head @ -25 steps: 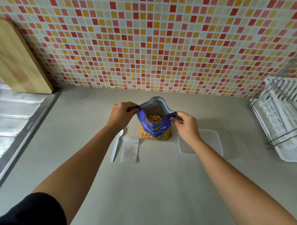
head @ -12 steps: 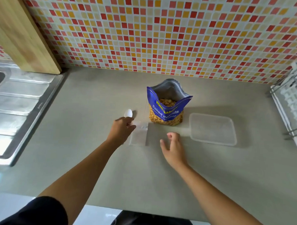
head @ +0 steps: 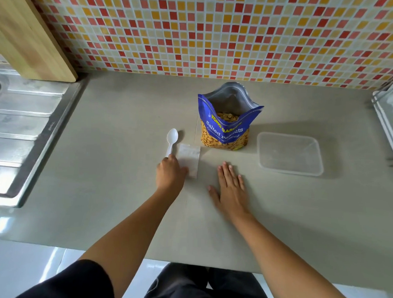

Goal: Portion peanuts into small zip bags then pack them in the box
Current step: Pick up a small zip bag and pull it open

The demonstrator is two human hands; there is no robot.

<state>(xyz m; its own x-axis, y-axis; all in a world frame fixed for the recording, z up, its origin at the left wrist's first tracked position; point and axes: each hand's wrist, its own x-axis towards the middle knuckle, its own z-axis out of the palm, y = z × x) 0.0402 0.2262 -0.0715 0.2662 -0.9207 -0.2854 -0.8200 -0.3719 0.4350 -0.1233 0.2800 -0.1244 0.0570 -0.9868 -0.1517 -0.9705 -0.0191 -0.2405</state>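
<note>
On the grey surface point(head: 114, 190) the blue salted-peanut bag point(head: 225, 127) stands upright, mouth open, peanuts visible inside. The left hand point(head: 170, 173) is curled over the handle end of a white plastic spoon point(head: 172, 138), beside the small zip bag point(head: 189, 158) lying flat; whether it grips either cannot be told. The right hand point(head: 231, 190) rests flat, fingers spread, holding nothing. The clear plastic box point(head: 290, 153) sits just right of the peanut bag.

blue peanut bag point(head: 225, 125), white spoon point(head: 172, 139)
</note>
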